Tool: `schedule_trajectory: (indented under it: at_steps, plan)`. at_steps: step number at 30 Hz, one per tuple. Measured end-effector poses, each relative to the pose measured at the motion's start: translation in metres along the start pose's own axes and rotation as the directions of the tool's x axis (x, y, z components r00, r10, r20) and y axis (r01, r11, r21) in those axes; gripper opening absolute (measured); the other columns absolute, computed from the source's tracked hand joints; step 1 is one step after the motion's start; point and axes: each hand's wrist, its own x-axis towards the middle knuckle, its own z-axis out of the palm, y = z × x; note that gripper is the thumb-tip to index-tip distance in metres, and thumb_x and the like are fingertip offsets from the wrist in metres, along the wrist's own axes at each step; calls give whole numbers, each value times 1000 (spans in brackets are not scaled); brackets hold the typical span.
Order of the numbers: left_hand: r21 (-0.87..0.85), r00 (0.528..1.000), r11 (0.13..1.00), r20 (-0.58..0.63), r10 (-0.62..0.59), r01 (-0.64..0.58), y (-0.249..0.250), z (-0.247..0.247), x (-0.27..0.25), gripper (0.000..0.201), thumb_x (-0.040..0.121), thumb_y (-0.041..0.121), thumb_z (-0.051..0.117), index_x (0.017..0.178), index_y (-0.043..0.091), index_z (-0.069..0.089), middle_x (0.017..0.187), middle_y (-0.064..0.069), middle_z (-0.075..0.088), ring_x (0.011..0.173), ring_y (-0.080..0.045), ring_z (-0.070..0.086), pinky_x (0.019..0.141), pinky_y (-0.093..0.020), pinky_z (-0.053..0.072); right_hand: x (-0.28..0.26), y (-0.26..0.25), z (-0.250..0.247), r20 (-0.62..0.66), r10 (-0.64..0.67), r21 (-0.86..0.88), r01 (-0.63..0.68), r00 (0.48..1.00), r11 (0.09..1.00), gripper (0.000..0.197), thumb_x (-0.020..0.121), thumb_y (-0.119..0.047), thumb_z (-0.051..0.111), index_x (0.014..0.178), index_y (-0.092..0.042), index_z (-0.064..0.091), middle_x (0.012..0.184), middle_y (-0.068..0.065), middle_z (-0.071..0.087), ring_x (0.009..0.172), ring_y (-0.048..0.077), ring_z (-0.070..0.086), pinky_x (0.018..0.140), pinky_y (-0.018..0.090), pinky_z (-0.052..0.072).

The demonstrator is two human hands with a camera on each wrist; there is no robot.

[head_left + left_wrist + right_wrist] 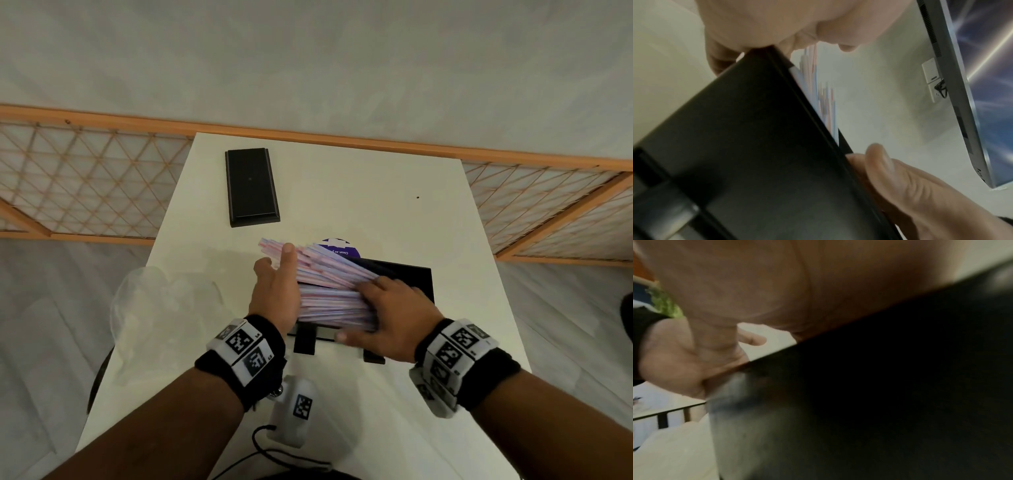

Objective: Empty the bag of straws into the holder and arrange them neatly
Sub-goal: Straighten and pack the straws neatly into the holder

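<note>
Pink-and-blue striped straws (329,291) lie fanned in the open black holder (411,277) at the middle of the white table, their left ends sticking out past its side. My left hand (279,274) stands edge-on with straight fingers against those left ends. My right hand (387,305) lies flat on top of the pile, thumb at the holder's near rim. In the left wrist view the holder's dark wall (756,154) fills the frame, with straw ends (818,91) above it. The right wrist view is mostly palm and dark holder (879,402). The clear empty bag (164,301) lies on the left.
The holder's black lid (251,186) lies flat at the table's back left. A purple round label (342,248) shows just behind the straws. A white tagged device (291,411) with a black cable sits near the front edge. A wooden lattice rail (85,178) runs behind the table.
</note>
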Motion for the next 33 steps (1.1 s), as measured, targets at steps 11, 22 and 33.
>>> schedule_trajectory:
  at_steps: [11,22,33]
  plan:
    - [38,1000,999,12,13,-14,-7,4,0,69,99,64,36,146,16,23,110,1,56,107,-26,62,103,-51,48,20,-27,11,81,74,-115,-65,994,991,84,72,-79,53,132,-21,46,130,4,47,122,29,45,105,46,39]
    - [116,997,992,66,44,-52,-12,1,-2,77,99,57,45,152,11,13,104,12,55,102,-18,55,89,-33,41,21,-21,12,130,169,-129,-152,977,980,105,59,-95,42,133,-21,45,134,4,52,123,28,50,106,50,40]
    - [536,700,529,175,693,-658,0,-20,-26,36,77,40,68,75,20,39,75,6,42,69,-19,44,59,-32,35,17,-9,10,157,186,-159,-161,970,974,93,57,-91,48,122,-25,51,120,-2,62,117,25,56,111,56,31]
